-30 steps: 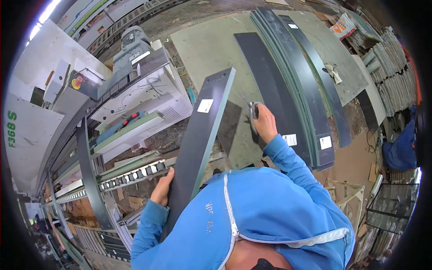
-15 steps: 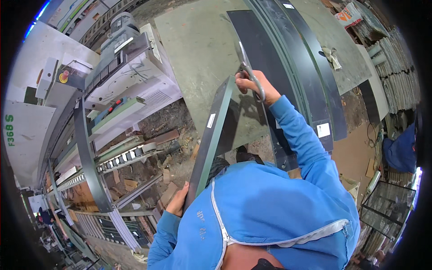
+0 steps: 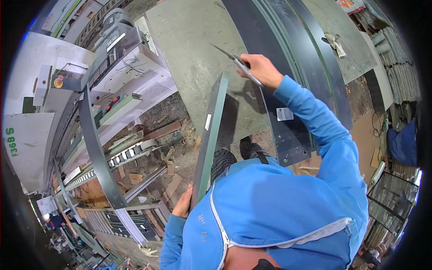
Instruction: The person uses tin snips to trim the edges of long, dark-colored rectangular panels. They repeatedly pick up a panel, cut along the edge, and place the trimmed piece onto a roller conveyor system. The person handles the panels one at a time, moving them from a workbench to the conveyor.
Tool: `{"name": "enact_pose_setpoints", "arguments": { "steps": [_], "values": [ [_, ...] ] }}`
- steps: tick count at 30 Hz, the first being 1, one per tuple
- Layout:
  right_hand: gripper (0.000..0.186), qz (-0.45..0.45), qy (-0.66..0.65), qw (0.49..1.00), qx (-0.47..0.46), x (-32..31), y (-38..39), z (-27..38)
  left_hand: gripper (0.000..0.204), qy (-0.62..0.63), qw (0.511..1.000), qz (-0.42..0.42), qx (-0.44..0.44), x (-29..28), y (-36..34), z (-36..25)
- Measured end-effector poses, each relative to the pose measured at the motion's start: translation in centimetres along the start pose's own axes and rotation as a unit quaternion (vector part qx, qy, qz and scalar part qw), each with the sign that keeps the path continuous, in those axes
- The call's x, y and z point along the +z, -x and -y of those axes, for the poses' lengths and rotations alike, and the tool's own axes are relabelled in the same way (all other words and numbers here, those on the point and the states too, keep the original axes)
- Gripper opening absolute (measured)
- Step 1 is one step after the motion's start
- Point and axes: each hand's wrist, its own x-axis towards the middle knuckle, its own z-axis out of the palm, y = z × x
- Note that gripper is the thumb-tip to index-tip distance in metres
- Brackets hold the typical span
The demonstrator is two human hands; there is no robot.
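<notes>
A long, narrow dark board with a green edge and a small white label stands tilted in front of me. Its near end is against my jacket and its far end is over the grey work surface. My left hand grips the near end from the left side. Beyond the far end, my right hand is closed around a pair of metal scissors, their points toward the far left. The scissors are apart from the board.
Long dark panels lie on the right of the work surface, with a pale glove beside them. A machine with a red button stands at left. Wood scraps litter the floor. Stacked sheets are at far right.
The scissors have turned, their points swinging from straight ahead to the far left. My right hand has moved slightly away from me. The board's far end has shifted a little left.
</notes>
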Motion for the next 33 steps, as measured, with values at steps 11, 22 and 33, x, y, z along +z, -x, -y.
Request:
{"name": "enact_pose_setpoints", "arguments": {
  "steps": [11,22,33],
  "values": [
    [0.029,-0.044,0.219,0.967,-0.124,-1.4,3.8,-1.6,0.071,-0.099,0.991,0.023,0.084,0.6,-0.8,1.5],
    [0.023,0.013,0.238,0.963,-0.124,-1.2,3.6,-2.8,0.070,-0.159,0.984,-0.016,0.084,0.8,-1.1,2.7],
    [0.027,-0.058,0.255,0.965,-0.017,-4.5,1.8,-2.8,0.030,-0.084,0.967,-0.100,0.219,-3.5,6.0,-4.3]
  ]
}}
